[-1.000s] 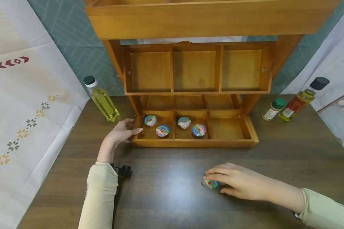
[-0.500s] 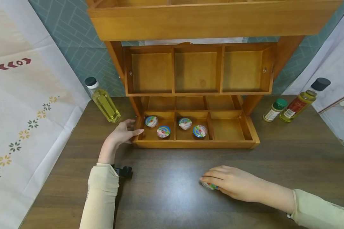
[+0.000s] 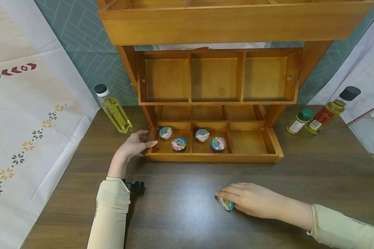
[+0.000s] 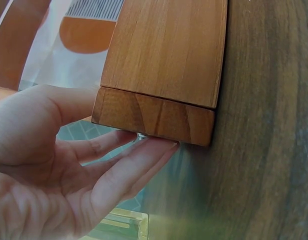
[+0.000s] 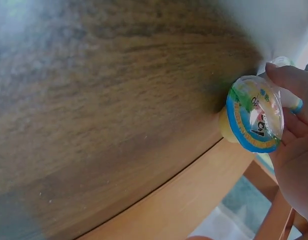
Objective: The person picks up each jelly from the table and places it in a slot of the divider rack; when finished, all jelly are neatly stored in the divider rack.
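Right hand (image 3: pixel 252 202) grips jelly cup (image 3: pixel 225 203) on table (image 3: pixel 187 214); left hand (image 3: pixel 134 147) rests at wooden rack (image 3: pixel 212 157) corner w/ four cups inside.

— How many jelly cups do you count?
— Five: four (image 3: pixel 165 132) (image 3: pixel 178 144) (image 3: pixel 202 135) (image 3: pixel 218 143) in the rack, one (image 3: pixel 225 203) on the table.
— And your bottles?
— Three: two oil bottles (image 3: pixel 113 110) (image 3: pixel 327 112), one small green-capped jar (image 3: pixel 298 121).

Dark wood desk (image 3: pixel 299 180). Oil bottle (image 3: pixel 113 110) left of rack; green-capped spice jar (image 3: pixel 299 121) and labelled oil bottle (image 3: pixel 325 114) right. Embroidered white cloth (image 3: pixel 28 114) hangs far left.
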Available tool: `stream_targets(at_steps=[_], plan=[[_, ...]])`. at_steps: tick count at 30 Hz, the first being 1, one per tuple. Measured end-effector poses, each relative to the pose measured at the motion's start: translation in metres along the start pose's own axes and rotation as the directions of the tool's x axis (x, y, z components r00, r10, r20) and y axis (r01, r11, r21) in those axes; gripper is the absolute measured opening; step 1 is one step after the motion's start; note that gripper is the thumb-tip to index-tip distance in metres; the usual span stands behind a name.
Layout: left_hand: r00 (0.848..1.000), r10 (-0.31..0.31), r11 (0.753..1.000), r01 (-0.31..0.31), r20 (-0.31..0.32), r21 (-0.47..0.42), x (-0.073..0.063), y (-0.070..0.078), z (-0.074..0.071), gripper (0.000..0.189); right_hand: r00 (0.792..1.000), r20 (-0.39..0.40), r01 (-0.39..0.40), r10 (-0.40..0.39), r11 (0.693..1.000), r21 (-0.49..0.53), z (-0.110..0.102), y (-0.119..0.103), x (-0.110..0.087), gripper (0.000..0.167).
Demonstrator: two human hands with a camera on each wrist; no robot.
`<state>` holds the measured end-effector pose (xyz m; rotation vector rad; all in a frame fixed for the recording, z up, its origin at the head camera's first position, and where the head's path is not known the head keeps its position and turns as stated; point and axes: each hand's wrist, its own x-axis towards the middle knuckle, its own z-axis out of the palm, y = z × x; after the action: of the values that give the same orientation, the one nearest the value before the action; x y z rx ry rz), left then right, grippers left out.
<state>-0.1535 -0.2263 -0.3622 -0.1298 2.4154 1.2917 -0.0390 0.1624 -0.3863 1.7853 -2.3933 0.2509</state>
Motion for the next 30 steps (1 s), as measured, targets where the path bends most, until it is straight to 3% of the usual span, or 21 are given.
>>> stream_targets(at_steps=[4, 7, 13, 20, 23, 30], plan=[[1.000, 0.001, 1.000, -0.001, 0.004, -0.011, 0.001, 0.000, 0.001, 0.073, 0.999, -0.034, -0.029, 0.033, 0.991, 0.128, -0.001, 0.000, 0.001, 0.061], [1.000, 0.006, 1.000, -0.006, 0.005, -0.013, 0.001, 0.001, 0.001, 0.073, 0.995, -0.034, -0.086, 0.096, 0.968, 0.235, -0.004, -0.002, 0.002, 0.060], [1.000, 0.010, 1.000, -0.010, -0.002, -0.001, 0.001, 0.001, 0.000, 0.072, 0.971, 0.024, -0.228, 0.236, 0.898, 0.378, -0.014, -0.004, 0.002, 0.057], [1.000, 0.002, 1.000, -0.002, -0.001, -0.008, 0.000, 0.002, 0.001, 0.073, 0.954, 0.097, -0.292, 0.283, 0.809, 0.509, -0.023, -0.004, 0.000, 0.064], [1.000, 0.002, 1.000, -0.002, -0.002, -0.010, -0.001, 0.002, 0.001, 0.073, 0.951, 0.071, -0.292, 0.301, 0.801, 0.523, -0.026, -0.003, 0.000, 0.068], [1.000, 0.000, 1.000, 0.000, -0.003, -0.017, -0.001, 0.001, 0.000, 0.073, 0.939, -0.019, -0.294, 0.344, 0.830, 0.474, -0.037, 0.009, -0.001, 0.062]])
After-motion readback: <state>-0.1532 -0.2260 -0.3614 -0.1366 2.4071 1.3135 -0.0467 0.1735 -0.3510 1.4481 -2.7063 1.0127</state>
